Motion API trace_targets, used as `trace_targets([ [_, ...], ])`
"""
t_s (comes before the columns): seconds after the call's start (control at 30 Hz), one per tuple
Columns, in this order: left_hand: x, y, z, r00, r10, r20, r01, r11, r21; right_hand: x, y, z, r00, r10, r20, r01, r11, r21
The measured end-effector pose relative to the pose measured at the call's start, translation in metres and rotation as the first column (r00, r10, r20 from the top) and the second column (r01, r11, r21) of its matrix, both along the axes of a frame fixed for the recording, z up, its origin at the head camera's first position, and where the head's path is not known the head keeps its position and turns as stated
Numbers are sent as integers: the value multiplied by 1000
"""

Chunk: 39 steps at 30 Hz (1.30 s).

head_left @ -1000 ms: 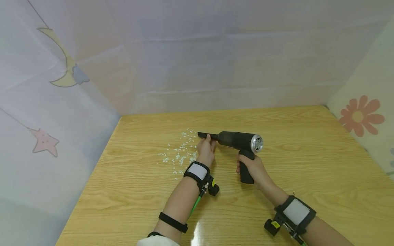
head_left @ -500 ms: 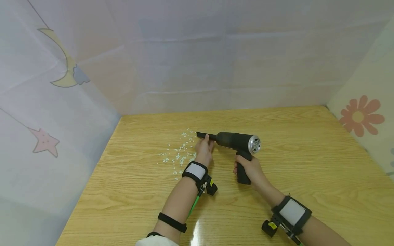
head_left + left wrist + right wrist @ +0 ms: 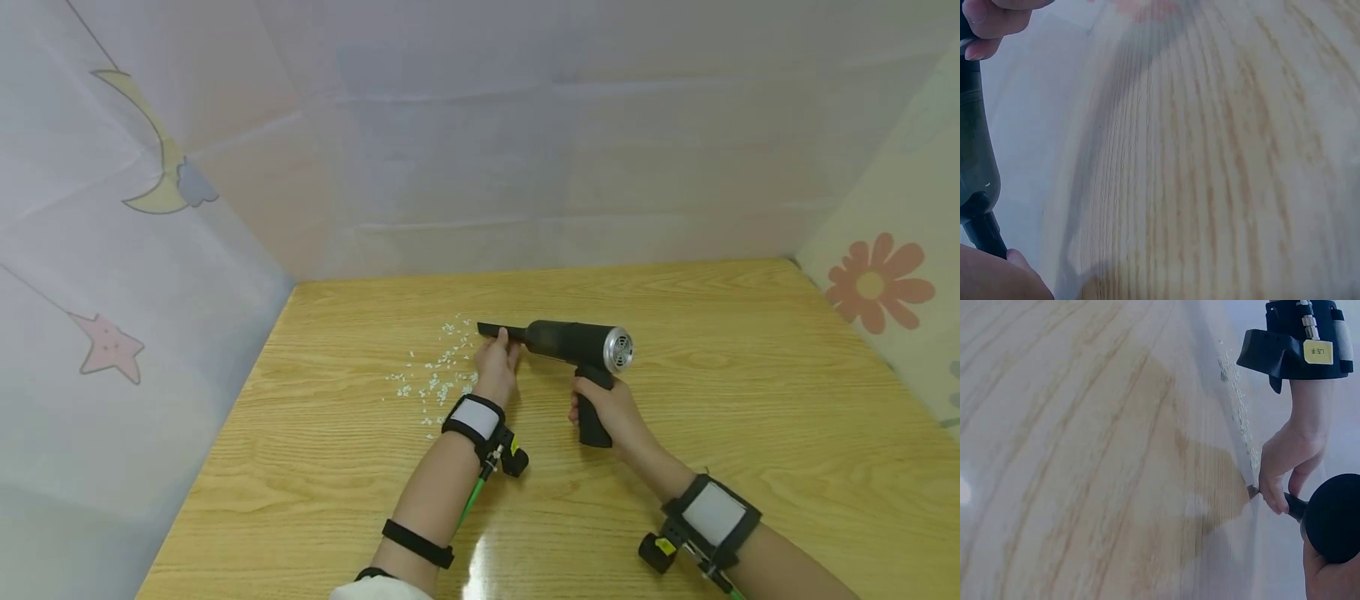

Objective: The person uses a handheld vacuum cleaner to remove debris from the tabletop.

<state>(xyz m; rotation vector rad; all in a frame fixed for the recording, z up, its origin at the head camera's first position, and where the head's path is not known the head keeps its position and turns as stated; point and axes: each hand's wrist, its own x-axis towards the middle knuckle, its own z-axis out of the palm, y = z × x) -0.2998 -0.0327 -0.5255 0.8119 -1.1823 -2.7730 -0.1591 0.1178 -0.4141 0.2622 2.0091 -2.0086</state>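
A black handheld vacuum cleaner (image 3: 570, 342) with a silver vented end points its narrow nozzle (image 3: 491, 329) to the left, just above the table. My right hand (image 3: 611, 412) grips its handle, fingers curled round it. My left hand (image 3: 497, 367) pinches the nozzle between thumb and fingers. Small white scraps (image 3: 444, 383) lie scattered left of the nozzle tip, some partly hidden behind the left hand. In the left wrist view the vacuum's dark body (image 3: 975, 144) shows at the left edge. In the right wrist view the left hand (image 3: 1291, 459) holds the nozzle beside the scraps (image 3: 1240, 412).
A wood-grain table (image 3: 712, 350) stretches under both arms. A pale cloth backdrop (image 3: 465, 167) rises behind it and along both sides. Each wrist wears a strapped camera, the left one (image 3: 513, 458) close above the tabletop.
Over the past second both hands and the vacuum have shifted slightly left, with the nozzle tip a little nearer the scraps. The holds are the same, and the scraps look unchanged.
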Motion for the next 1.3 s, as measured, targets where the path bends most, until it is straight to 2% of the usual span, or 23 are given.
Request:
trace_targets([
  [0.03,7,1,11,1000,-3,6,3,1000,2,0,1,0,1000,1,1,-1,1000,-1],
  [0.07,10,1,12,1000,-2,-24,2,1000,21,1,2,1,1000,4,1,-4,1000,-3],
  [0.2,33,4,45,1000,-10,0,10,1000,-25,2,5,4,1000,16,5,-16,1000,-12],
  [0.27,42,5,55,1000,-17,-4,16,999,-31,3,7,5,1000,27,4,-27,1000,-6],
  [0.3,51,6,70,999,-23,34,24,999,-44,4,8,5,999,32,3,-32,999,1],
  [0.43,62,5,82,999,-33,19,33,999,-21,5,11,5,999,47,3,-47,998,31],
  [0.57,67,6,84,999,-29,25,30,999,-15,7,14,6,998,62,2,-62,997,41],
  [0.77,71,7,80,999,-25,38,26,999,-33,10,17,6,996,84,-8,-83,995,61],
  [1.1,81,5,77,999,-13,33,8,993,119,19,25,3,992,125,-1,-124,984,128],
  [1.3,85,8,76,999,-21,41,15,991,131,24,29,4,993,119,-9,-117,984,133],
])
